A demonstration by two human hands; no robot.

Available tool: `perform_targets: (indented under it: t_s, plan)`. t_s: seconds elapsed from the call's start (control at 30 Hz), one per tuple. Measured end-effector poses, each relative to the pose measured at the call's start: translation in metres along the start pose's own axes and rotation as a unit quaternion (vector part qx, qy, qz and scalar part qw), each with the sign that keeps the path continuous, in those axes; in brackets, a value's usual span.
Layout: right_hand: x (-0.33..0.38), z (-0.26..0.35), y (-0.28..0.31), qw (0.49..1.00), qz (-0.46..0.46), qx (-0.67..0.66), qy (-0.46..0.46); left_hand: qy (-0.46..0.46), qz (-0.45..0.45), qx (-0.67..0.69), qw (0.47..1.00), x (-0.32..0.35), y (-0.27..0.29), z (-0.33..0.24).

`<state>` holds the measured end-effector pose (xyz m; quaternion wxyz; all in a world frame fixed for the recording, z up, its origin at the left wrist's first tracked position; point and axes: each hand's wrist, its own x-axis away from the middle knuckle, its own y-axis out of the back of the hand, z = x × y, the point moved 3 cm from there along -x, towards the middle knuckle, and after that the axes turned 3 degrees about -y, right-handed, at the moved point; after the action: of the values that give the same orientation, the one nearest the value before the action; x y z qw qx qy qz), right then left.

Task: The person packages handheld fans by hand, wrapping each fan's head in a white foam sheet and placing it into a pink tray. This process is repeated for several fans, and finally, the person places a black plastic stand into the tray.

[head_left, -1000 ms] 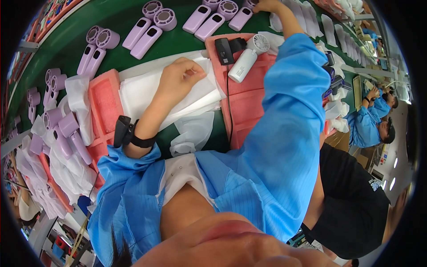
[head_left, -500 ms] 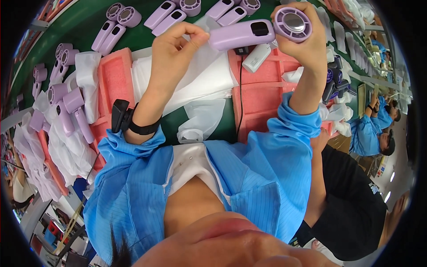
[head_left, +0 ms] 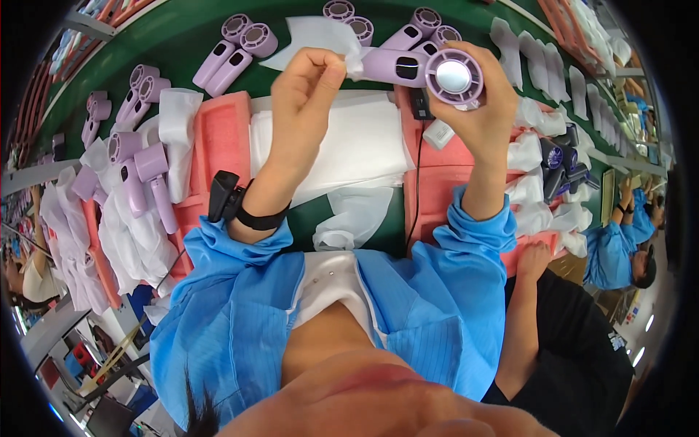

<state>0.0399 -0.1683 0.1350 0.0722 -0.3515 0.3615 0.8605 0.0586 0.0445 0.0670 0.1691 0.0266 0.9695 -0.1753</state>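
- Here right hand (head_left: 484, 109) grips a lilac handheld fan (head_left: 422, 71), round head facing camera;
- left hand (head_left: 306, 87) pinches white wrapping (head_left: 317, 38) just beside the fan's handle end.

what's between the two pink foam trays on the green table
In the head view, a white foam sheet lies between the left pink foam tray and the right pink foam tray.

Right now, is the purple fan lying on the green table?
No, the right hand holds the purple fan up above the table, while the left hand pinches a white cloth against its handle.
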Motion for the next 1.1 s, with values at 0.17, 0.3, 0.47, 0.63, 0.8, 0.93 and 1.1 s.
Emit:
perform_targets:
  t_s: [0.17,0.3,0.47,0.63,0.8,0.93,1.1]
  plan:
    - [0.002,0.009,-0.007,0.999,-0.026,0.020,0.029,0.061,0.003,0.083,0.995,-0.001,-0.005,-0.002]
    - [0.004,0.020,-0.016,0.998,-0.017,-0.012,0.057,0.040,-0.031,-0.019,0.999,-0.004,0.007,-0.004]
    - [0.018,0.026,-0.056,0.992,0.019,-0.092,0.079,0.002,-0.034,-0.043,0.999,0.004,0.003,-0.006]
    - [0.024,0.020,-0.068,0.998,0.025,-0.032,0.055,-0.099,0.006,-0.240,0.966,0.023,-0.023,-0.025]
    - [0.016,0.008,-0.053,0.998,-0.002,-0.033,0.059,-0.300,0.092,-0.266,0.912,0.043,-0.052,-0.032]
    - [0.021,0.011,-0.047,0.993,-0.069,0.002,-0.093,-0.208,0.085,-0.297,0.928,0.033,-0.047,-0.036]
    - [0.026,0.021,-0.048,0.975,0.027,-0.172,-0.138,-0.156,0.123,-0.280,0.939,0.013,-0.030,-0.026]
